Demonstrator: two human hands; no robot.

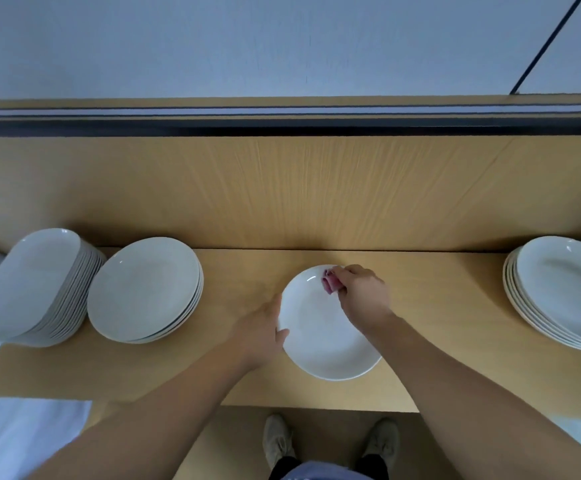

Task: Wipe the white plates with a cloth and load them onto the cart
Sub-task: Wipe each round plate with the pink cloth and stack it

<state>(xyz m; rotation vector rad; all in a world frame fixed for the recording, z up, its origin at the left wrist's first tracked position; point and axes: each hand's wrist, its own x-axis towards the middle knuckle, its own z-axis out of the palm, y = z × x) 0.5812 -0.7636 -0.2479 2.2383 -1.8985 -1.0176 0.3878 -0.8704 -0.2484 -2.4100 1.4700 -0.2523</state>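
Both forearms are stretched forward. The plate (323, 336) is gripped at its rim by the left hand (264, 329); the cloth (329, 284) is pinched in the right hand's (365, 294) curled fingers (351, 272).

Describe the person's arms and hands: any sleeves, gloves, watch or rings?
Both forearms are bare, with no sleeve in view. The left hand and the right hand wear no gloves. No watch, bracelet or ring shows on either, though the picture is a little soft for fine detail.
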